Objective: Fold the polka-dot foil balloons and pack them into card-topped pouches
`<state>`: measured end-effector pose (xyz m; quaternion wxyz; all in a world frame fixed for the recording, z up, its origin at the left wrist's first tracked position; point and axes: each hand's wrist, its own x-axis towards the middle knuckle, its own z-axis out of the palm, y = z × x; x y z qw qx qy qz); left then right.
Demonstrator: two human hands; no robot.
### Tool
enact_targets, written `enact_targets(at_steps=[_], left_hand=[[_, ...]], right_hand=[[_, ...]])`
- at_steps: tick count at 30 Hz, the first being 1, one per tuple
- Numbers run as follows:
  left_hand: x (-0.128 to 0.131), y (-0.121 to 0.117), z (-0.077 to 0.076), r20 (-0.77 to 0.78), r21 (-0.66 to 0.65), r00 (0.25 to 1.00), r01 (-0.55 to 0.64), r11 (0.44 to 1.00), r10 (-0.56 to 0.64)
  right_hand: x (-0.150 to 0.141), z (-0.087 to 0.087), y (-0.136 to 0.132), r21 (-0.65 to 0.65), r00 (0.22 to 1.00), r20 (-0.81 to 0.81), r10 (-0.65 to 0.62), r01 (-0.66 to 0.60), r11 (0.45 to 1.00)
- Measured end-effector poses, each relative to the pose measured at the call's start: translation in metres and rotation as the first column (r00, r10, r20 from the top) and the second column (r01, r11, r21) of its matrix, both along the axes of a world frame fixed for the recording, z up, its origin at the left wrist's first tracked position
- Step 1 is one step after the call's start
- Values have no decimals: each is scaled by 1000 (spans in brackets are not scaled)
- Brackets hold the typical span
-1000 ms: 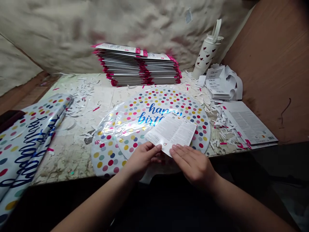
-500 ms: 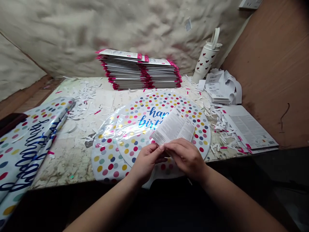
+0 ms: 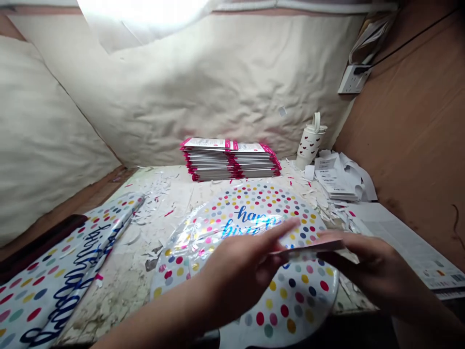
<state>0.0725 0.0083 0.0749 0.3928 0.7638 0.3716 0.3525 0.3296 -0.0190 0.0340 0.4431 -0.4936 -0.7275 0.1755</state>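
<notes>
The right hand (image 3: 370,271) has a closed grip on a thin printed card (image 3: 308,247), held edge-on above a polka-dot foil balloon (image 3: 290,300) that overhangs the front edge of the surface (image 3: 109,291). Whether the left hand (image 3: 240,276) grips it, I cannot tell. A loose hold could drop the card onto the slick foil.

A stack of pink-edged flat packets (image 3: 230,165) lies at the far side of the scuffed worktable (image 3: 123,295), with a white heart-print tumbler (image 3: 308,143) to its right and a heap of printed paper strips (image 3: 336,177) just beside that. A folded polka-dot foil balloon (image 3: 69,271) lies at left, and a wall socket (image 3: 354,79) sits high at far right.
</notes>
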Motion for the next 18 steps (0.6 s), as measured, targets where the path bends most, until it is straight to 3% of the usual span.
enact_targets(at_steps=[1, 3, 6, 7, 9, 10, 11, 12, 14, 16, 18], left_hand=[[3, 3, 4, 90, 12, 996, 1, 1000, -2], [5, 10, 3, 184, 31, 983, 1, 1000, -7], [-1, 37, -3, -10, 251, 999, -35, 967, 39], [-7, 54, -4, -84, 387, 987, -91, 918, 133], [-26, 100, 1, -136, 656, 914, -206, 726, 382], [-39, 129, 4, -158, 737, 859, -226, 637, 487], [-52, 159, 8, -208, 785, 796, -211, 583, 569], [-66, 190, 11, -284, 798, 715, -193, 570, 640], [-90, 244, 13, -512, 742, 486, -165, 650, 708], [-108, 283, 11, -587, 700, 406, -180, 691, 701], [-116, 307, 9, -629, 665, 373, -198, 720, 683]], right_hand=[[-7, 1, 7, -24, 986, -165, -12, 8, 1000], [-17, -2, 22, -28, 873, -474, -115, 116, 993], [-21, -11, 44, -6, 768, -636, -80, 98, 995], [-18, -14, 51, -5, 765, -641, -57, 70, 998], [-10, -24, 59, -47, 776, -625, -86, 72, 996], [-4, -31, 60, -92, 790, -598, -137, 102, 991], [1, -39, 59, -145, 811, -550, -199, 142, 979], [6, -47, 56, -206, 840, -479, -255, 175, 963], [14, -65, 46, -297, 900, -294, -321, 233, 926], [19, -81, 33, -309, 949, -94, -299, 258, 915], [20, -90, 17, -246, 973, 95, -209, 227, 942]])
